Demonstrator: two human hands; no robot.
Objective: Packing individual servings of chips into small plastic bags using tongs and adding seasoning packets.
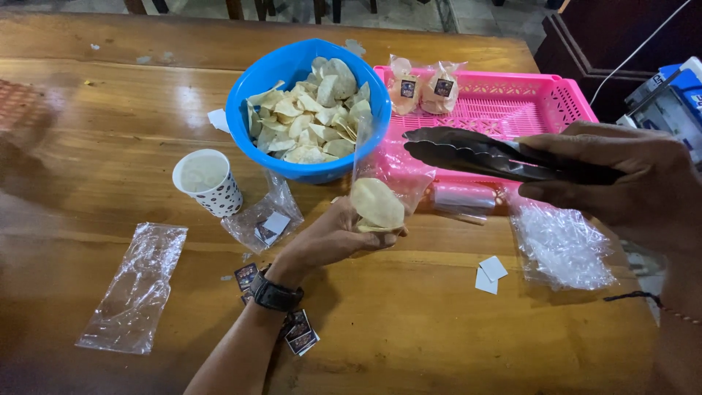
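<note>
My left hand (329, 238), with a black watch on the wrist, holds a clear plastic bag (395, 172) by its lower part; a pale round cracker (376, 203) sits inside it. My right hand (629, 183) grips black metal tongs (468, 152), their tips closed and empty, pointing left just above the bag's mouth. Behind the bag stands a blue bowl (256, 84) heaped with pale crackers (311, 110).
A pink plastic basket (541, 95) holds two filled bags (424, 86) at its far left. On the wooden table lie a dotted paper cup (207, 183), empty clear bags (139, 285) (563, 249), small labels (300, 333) and white paper squares (488, 274).
</note>
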